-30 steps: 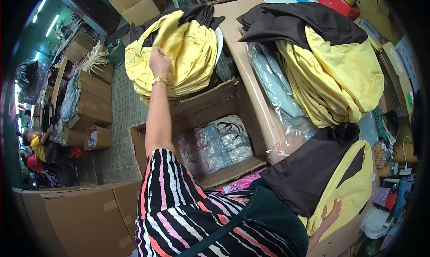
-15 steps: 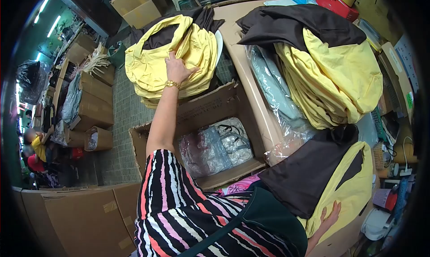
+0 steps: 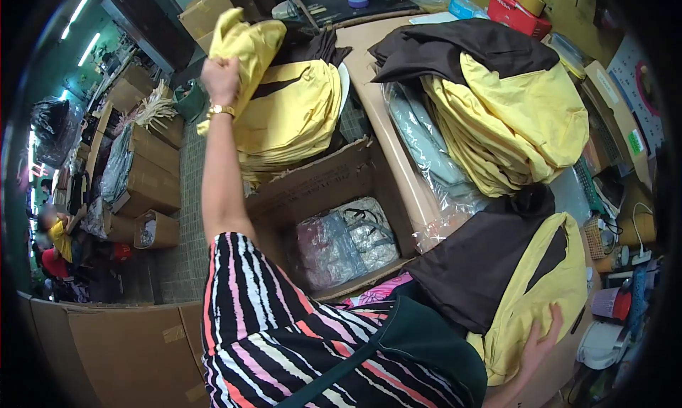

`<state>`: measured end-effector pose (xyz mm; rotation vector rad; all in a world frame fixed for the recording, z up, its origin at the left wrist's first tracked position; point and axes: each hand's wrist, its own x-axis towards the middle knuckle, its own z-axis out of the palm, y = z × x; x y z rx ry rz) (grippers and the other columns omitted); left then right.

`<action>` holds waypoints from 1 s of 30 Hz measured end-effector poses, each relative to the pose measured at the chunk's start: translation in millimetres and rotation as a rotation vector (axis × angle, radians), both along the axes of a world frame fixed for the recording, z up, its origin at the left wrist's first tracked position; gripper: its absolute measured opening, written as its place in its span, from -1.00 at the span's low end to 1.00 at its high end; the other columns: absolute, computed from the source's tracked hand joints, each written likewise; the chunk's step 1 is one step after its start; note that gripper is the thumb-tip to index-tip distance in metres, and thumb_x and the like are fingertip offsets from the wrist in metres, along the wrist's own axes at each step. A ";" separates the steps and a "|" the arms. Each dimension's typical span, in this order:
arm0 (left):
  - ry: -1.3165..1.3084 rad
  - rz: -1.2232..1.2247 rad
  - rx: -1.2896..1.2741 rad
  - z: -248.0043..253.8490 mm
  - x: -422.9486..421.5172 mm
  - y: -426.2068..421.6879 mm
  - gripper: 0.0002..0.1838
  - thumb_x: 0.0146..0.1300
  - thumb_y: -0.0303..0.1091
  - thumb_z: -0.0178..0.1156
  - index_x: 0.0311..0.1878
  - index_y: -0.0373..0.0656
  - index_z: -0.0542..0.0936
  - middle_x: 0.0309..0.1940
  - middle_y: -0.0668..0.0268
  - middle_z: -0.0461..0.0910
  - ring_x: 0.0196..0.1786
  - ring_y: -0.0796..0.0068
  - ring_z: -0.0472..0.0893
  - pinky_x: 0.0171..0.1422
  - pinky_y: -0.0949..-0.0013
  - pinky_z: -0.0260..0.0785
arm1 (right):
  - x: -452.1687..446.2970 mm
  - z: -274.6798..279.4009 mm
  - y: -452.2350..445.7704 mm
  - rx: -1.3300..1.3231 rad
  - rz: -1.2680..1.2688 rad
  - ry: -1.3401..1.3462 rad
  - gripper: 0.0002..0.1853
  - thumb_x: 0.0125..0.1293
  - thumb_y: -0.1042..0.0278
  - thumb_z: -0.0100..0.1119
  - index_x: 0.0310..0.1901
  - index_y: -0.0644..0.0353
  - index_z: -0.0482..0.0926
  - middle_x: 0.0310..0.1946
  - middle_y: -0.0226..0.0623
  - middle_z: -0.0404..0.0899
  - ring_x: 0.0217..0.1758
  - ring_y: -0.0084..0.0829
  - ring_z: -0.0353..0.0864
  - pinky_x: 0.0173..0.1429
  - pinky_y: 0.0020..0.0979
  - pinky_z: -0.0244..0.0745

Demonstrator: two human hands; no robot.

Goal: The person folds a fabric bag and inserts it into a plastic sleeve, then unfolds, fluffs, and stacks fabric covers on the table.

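My left hand (image 3: 222, 79) is closed on a yellow cloth bag (image 3: 256, 42), lifting it bunched above the left pile. Beneath it lies the pile of yellow bags (image 3: 295, 120) with dark brown cloth (image 3: 312, 47) at its back. My right hand (image 3: 543, 337) rests with fingers apart on another yellow bag (image 3: 522, 319) at the lower right. Dark brown fabric (image 3: 462, 266) spreads out beside that bag. A taller stack of yellow bags (image 3: 511, 131), topped with dark brown cloth (image 3: 469, 49), stands at the upper right.
Between the piles, an open cardboard box (image 3: 312, 184) holds plastic-wrapped packages (image 3: 344, 241). Clear plastic packaging (image 3: 419, 138) lies beside the right stack. Closed cartons (image 3: 128, 355) stand at lower left. A red box (image 3: 518, 11) sits at the back. Another person (image 3: 58, 241) is far left.
My left hand, which was lying on top of the left pile, has gripped the top bag and raised it up and to the left. My right hand has shifted slightly on its bag.
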<state>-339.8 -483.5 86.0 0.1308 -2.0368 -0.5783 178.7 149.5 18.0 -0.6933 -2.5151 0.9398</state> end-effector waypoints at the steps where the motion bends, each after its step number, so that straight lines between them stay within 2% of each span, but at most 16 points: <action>1: 0.031 -0.088 0.114 31.0 13.9 7.7 -0.72 0.06 -0.24 0.34 -0.55 -0.28 0.58 -0.46 0.08 0.64 -0.48 0.28 0.59 -0.30 0.23 0.45 | -20.0 21.6 -11.5 0.123 0.080 0.031 -0.45 0.24 0.57 0.07 0.31 0.31 0.32 0.34 -0.08 0.31 0.42 -0.18 0.28 0.48 -0.18 0.09; 4: 0.162 -0.677 0.630 102.3 74.5 55.9 -0.74 0.35 -0.29 0.19 -0.35 -0.32 0.61 -0.43 0.27 0.65 -0.45 0.53 0.61 -0.35 0.40 0.46 | -94.9 74.6 -88.1 -0.133 0.340 0.314 -0.33 0.11 0.50 0.26 0.31 0.32 0.32 0.30 -0.11 0.37 0.40 -0.20 0.31 0.48 -0.20 0.11; 6: 0.167 -1.005 0.916 126.8 135.7 115.6 -0.79 0.45 -0.36 0.08 -0.20 -0.34 0.57 -0.32 0.32 0.65 -0.38 0.54 0.63 -0.29 0.47 0.50 | -141.6 97.9 -138.6 -0.134 0.655 0.303 0.04 -0.08 0.15 0.55 0.41 0.33 0.17 0.44 0.03 0.15 0.50 -0.09 0.14 0.53 -0.20 0.01; 8: 0.165 -1.095 0.951 114.0 185.8 160.1 -0.80 0.43 -0.37 0.09 -0.12 -0.35 0.56 -0.21 0.26 0.65 -0.26 0.52 0.65 -0.16 0.42 0.54 | -176.2 103.9 -182.9 0.087 0.936 0.337 0.27 -0.15 -0.11 0.57 0.44 0.43 0.00 0.48 0.15 -0.07 0.57 0.07 -0.09 0.57 -0.11 -0.09; 11: 0.087 -1.052 0.710 70.7 249.2 221.4 -0.76 0.44 -0.38 0.04 0.00 -0.36 0.54 -0.07 0.21 0.62 -0.08 0.46 0.63 0.01 0.36 0.51 | -194.8 68.0 -243.6 -0.087 1.010 0.370 0.53 -0.30 -0.35 0.52 0.51 0.27 -0.32 0.51 0.25 -0.33 0.57 0.27 -0.33 0.57 0.10 -0.29; 13: 0.040 -1.250 0.945 51.2 270.5 258.0 -0.72 0.44 -0.38 0.02 0.09 -0.37 0.50 0.00 0.16 0.60 0.02 0.38 0.62 0.13 0.30 0.49 | -182.5 44.9 -255.1 -0.086 0.887 0.423 0.44 -0.19 -0.16 0.50 0.52 0.24 -0.36 0.48 0.38 -0.36 0.56 0.34 -0.39 0.53 0.23 -0.33; 14: -0.056 -1.397 1.359 58.9 288.6 281.9 -0.69 0.44 -0.39 0.02 0.13 -0.37 0.48 0.03 0.14 0.59 0.07 0.35 0.61 0.19 0.28 0.48 | -173.3 44.5 -257.2 -0.102 0.726 0.583 0.25 -0.05 0.14 0.43 0.53 0.18 -0.30 0.48 0.34 -0.22 0.52 0.35 -0.15 0.50 0.15 -0.06; 15: -0.091 -1.493 1.352 62.4 292.3 295.0 -0.67 0.44 -0.39 0.02 0.16 -0.39 0.46 0.06 0.11 0.57 0.11 0.31 0.60 0.24 0.24 0.48 | -166.9 45.9 -241.6 -0.193 0.734 0.565 0.17 0.00 0.24 0.38 0.53 0.16 -0.25 0.43 0.31 -0.05 0.44 0.30 0.07 0.42 0.08 0.13; 17: -0.127 -1.471 1.078 66.1 291.6 315.2 -0.68 0.41 -0.47 0.05 0.18 -0.33 0.48 0.06 0.13 0.56 0.08 0.33 0.60 0.22 0.29 0.47 | -154.8 59.2 -207.3 -0.183 0.657 0.781 0.00 0.07 0.45 0.27 0.51 0.12 -0.11 0.19 0.17 0.43 0.11 0.14 0.55 0.12 -0.08 0.52; 18: -0.026 -1.496 0.731 78.5 291.5 333.7 -0.67 0.39 -0.50 0.07 0.19 -0.31 0.48 0.07 0.15 0.55 0.09 0.35 0.59 0.21 0.31 0.47 | -137.6 71.4 -186.4 -0.390 0.657 0.602 -0.14 0.09 0.46 0.25 0.45 0.16 0.09 0.01 0.15 0.56 0.04 0.09 0.60 0.07 -0.14 0.55; 20: 0.327 -1.482 -0.011 114.8 297.4 379.0 -0.64 0.36 -0.55 0.11 0.22 -0.26 0.49 0.09 0.20 0.52 0.10 0.38 0.56 0.20 0.34 0.45 | -103.7 95.4 -149.3 -0.276 0.450 0.817 -0.38 0.13 0.43 0.29 0.26 0.22 0.34 -0.12 -0.08 0.63 -0.11 -0.12 0.65 -0.02 -0.26 0.57; 22: -0.220 -2.041 0.498 154.5 329.7 439.3 -0.58 0.34 -0.55 0.13 0.27 -0.25 0.45 0.14 0.22 0.48 0.14 0.37 0.54 0.18 0.34 0.46 | -61.4 109.2 -108.1 -0.561 0.279 0.799 -0.55 0.13 0.47 0.29 0.10 0.26 0.49 -0.17 -0.25 0.65 -0.17 -0.35 0.66 -0.09 -0.35 0.59; 24: -0.188 -2.178 0.300 153.0 355.7 483.7 -0.50 0.31 -0.43 0.19 0.32 -0.18 0.41 0.25 0.16 0.41 0.19 0.18 0.53 0.24 0.27 0.42 | -14.1 111.9 -58.1 -0.920 0.083 0.724 -0.58 0.10 0.49 0.28 0.05 0.27 0.53 -0.15 -0.21 0.64 -0.21 -0.43 0.67 -0.14 -0.39 0.60; 26: 0.060 -2.087 -0.314 131.7 362.1 502.3 -0.38 0.28 -0.30 0.24 0.39 -0.11 0.33 0.35 0.07 0.31 0.30 -0.05 0.42 0.36 0.14 0.31 | 29.3 78.9 -3.3 -1.019 0.088 0.753 -0.53 0.09 0.49 0.27 0.09 0.32 0.50 -0.12 -0.18 0.64 -0.18 -0.40 0.67 -0.07 -0.36 0.61; 28: 0.096 -1.878 -0.627 75.2 366.4 510.4 -0.31 0.30 -0.10 0.21 0.44 -0.07 0.26 0.42 0.04 0.22 0.41 -0.15 0.26 0.45 -0.03 0.14 | 68.3 34.9 40.2 -0.931 0.004 0.628 -0.43 0.12 0.38 0.31 0.18 0.37 0.43 -0.04 -0.16 0.62 -0.06 -0.34 0.66 0.05 -0.33 0.58; 30: -0.236 -1.716 -0.880 -10.4 361.9 509.5 -0.25 0.31 0.11 0.10 0.48 -0.01 0.20 0.45 0.03 0.16 0.47 -0.19 0.14 0.45 -0.27 0.02 | 96.1 6.1 52.7 -0.616 -0.220 0.434 -0.31 0.20 0.17 0.35 0.27 0.40 0.35 0.08 -0.14 0.57 0.08 -0.33 0.61 0.17 -0.33 0.53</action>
